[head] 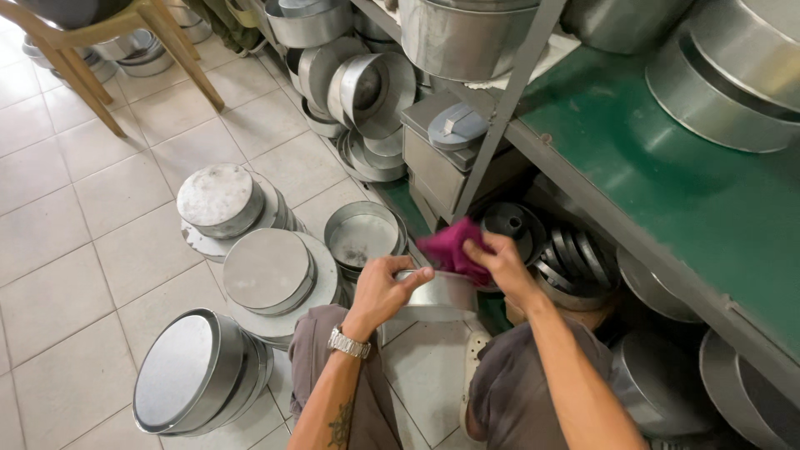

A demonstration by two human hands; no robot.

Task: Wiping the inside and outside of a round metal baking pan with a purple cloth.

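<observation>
Knees in grey trousers fill the bottom of the view, and just above them the left hand (385, 287) curls over the near rim of a small round metal pan (437, 292), fingers hooked on the edge and thumb outside, a pinching grip on the wall. The right hand (500, 265) presses a crumpled magenta cloth (448, 248) against the pan's far rim, fingers closed down on the cloth. A watch (348, 342) sits on the left wrist.

The pan is held off the tiled floor (92, 250), between the knees and the bottom shelf (667, 179) of a green rack. It looks like thin sheet metal: light, stiff, smooth and likely slippery when wiped, with a rim that may be sharp. A hold on the rim with the wall pinched, as the left hand has it, seems the surest; the cloth, soft and limp, bunches under the palm.

Left of the hands stand stacks of round pans (267, 271), bottoms up, and one open pan (362, 237). Ring moulds (575, 262) lie under the shelf edge at the right. Larger tins (717, 92) crowd the shelf's far corner, and wooden chair legs (179, 50) show at the floor's far left.
</observation>
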